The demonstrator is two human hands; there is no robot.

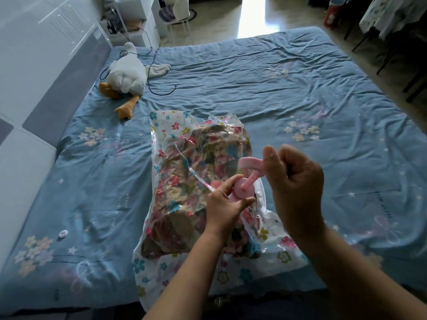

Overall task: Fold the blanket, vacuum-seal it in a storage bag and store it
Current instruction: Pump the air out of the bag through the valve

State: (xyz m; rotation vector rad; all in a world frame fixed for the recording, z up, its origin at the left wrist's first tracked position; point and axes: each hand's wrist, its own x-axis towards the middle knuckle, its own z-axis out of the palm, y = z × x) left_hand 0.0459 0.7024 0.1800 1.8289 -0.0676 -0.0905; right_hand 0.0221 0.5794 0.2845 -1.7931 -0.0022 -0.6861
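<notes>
A clear storage bag [166, 125] printed with coloured flowers lies on the blue bed [277, 88]. Inside it sits the folded floral blanket [196, 158], shrunk and wrinkled under the plastic. A pink hand pump [243, 189] stands on the bag near its right side. My left hand [225, 205] grips the pump's round body from the left. My right hand [293, 181] is raised and curled round the pump's pink T-handle [250, 163], which is pulled up on its rod.
A white plush goose [126, 76] with orange feet lies at the bed's far left, beside a dark cable [161, 91]. A small white cap [62, 233] rests on the sheet at left. White headboard panels run along the left; chairs stand beyond the bed.
</notes>
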